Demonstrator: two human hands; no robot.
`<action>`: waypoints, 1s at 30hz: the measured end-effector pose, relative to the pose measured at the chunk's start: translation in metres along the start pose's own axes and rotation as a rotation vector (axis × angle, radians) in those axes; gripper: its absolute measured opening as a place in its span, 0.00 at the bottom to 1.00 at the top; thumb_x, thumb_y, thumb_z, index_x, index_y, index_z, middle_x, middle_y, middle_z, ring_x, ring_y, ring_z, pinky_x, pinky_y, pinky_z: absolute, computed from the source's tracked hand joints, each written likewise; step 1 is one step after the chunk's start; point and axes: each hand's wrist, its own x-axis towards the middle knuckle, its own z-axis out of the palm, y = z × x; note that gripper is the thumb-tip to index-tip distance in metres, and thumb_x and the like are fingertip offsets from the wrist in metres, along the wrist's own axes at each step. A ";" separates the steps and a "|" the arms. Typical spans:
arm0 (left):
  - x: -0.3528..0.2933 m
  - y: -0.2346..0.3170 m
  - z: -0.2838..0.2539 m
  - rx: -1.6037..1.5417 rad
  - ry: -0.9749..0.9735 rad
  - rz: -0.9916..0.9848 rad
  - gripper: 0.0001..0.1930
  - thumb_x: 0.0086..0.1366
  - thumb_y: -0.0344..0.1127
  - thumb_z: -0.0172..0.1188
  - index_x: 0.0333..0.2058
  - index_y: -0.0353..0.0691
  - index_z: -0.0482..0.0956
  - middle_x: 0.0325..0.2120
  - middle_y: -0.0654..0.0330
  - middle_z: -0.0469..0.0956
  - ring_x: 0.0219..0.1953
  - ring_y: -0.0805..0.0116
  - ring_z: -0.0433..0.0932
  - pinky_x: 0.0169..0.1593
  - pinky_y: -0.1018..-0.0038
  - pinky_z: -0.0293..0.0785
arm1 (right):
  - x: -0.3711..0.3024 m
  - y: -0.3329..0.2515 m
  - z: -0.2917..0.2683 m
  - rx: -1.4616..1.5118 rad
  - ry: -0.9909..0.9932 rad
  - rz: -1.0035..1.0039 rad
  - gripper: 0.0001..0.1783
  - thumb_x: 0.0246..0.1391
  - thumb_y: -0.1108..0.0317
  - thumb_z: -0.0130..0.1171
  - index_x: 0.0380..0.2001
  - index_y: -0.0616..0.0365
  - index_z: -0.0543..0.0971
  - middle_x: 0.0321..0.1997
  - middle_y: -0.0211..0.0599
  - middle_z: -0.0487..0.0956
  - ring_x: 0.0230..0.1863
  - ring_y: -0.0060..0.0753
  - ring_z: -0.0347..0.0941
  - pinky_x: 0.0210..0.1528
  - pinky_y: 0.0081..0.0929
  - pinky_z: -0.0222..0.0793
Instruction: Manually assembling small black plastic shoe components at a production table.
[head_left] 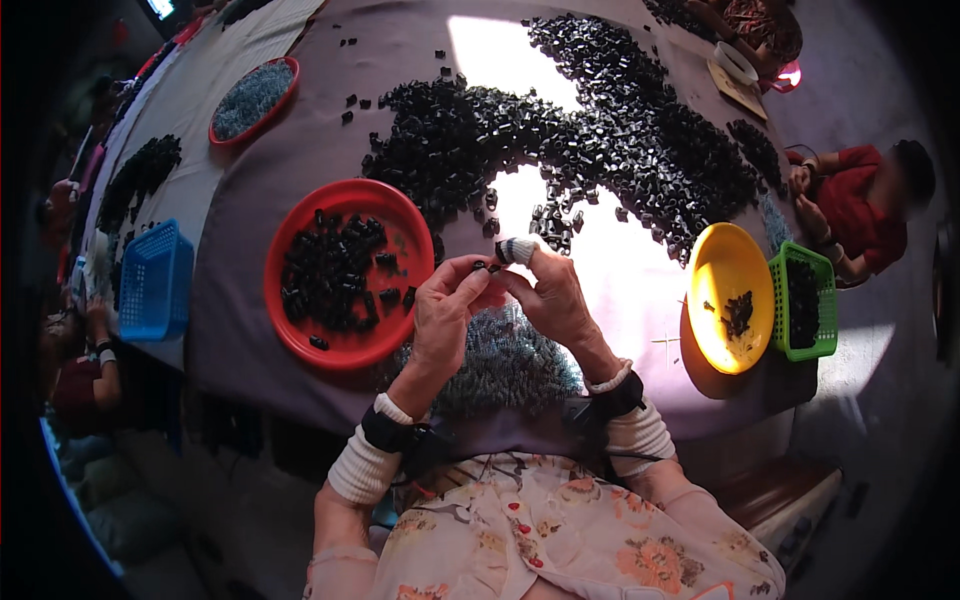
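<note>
My left hand (pixel 443 312) and my right hand (pixel 556 298) meet fingertip to fingertip over the near edge of the table. Both are closed in a pinch. A small black plastic part (pixel 480 265) shows at the left fingertips, and a dark bit shows at the right ones, too small to name. A pale wrap with a dark tip covers the right index finger. Just below my hands lies a heap of thin grey metal pieces (pixel 500 375). To the left, a red round tray (pixel 283 335) holds loose black parts.
A large pile of black parts (pixel 560 130) spreads across the table. At right stand a yellow plate (pixel 708 300) and a green basket (pixel 808 350); at left, a blue basket (pixel 155 280) and a smaller red tray (pixel 240 136). Co-workers sit at both sides, one in a red shirt (pixel 870 215).
</note>
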 end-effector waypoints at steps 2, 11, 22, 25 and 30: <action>0.000 0.002 0.005 -0.123 -0.030 -0.038 0.09 0.63 0.28 0.51 0.41 0.33 0.72 0.34 0.56 0.77 0.34 0.71 0.77 0.39 0.74 0.76 | -0.003 -0.002 -0.002 0.031 0.026 0.030 0.10 0.44 0.78 0.56 0.33 0.63 0.73 0.26 0.44 0.76 0.28 0.41 0.76 0.29 0.28 0.70; 0.002 -0.005 0.006 0.016 -0.070 0.027 0.09 0.61 0.30 0.55 0.40 0.34 0.73 0.32 0.61 0.78 0.30 0.77 0.77 0.35 0.81 0.75 | -0.009 -0.002 -0.012 0.091 -0.036 0.136 0.09 0.48 0.75 0.58 0.34 0.63 0.74 0.25 0.43 0.77 0.27 0.37 0.76 0.28 0.28 0.69; -0.005 0.002 0.013 0.155 -0.029 0.063 0.11 0.61 0.29 0.56 0.42 0.32 0.73 0.31 0.60 0.78 0.31 0.76 0.77 0.36 0.82 0.75 | -0.006 -0.012 -0.031 -0.177 -0.153 -0.071 0.06 0.45 0.78 0.57 0.30 0.62 0.73 0.28 0.41 0.73 0.28 0.43 0.74 0.27 0.32 0.71; -0.004 0.001 0.013 0.183 -0.055 0.079 0.12 0.61 0.30 0.56 0.42 0.31 0.74 0.31 0.60 0.78 0.31 0.75 0.77 0.36 0.82 0.75 | -0.006 -0.012 -0.031 -0.102 -0.045 -0.062 0.08 0.44 0.79 0.59 0.30 0.64 0.73 0.27 0.40 0.73 0.27 0.40 0.74 0.26 0.30 0.70; -0.005 0.000 0.014 0.224 -0.066 0.050 0.13 0.61 0.30 0.56 0.43 0.31 0.74 0.30 0.61 0.78 0.31 0.77 0.77 0.36 0.82 0.75 | -0.004 -0.017 -0.023 -0.094 0.025 -0.074 0.07 0.44 0.79 0.59 0.30 0.64 0.74 0.26 0.39 0.72 0.24 0.38 0.73 0.24 0.29 0.68</action>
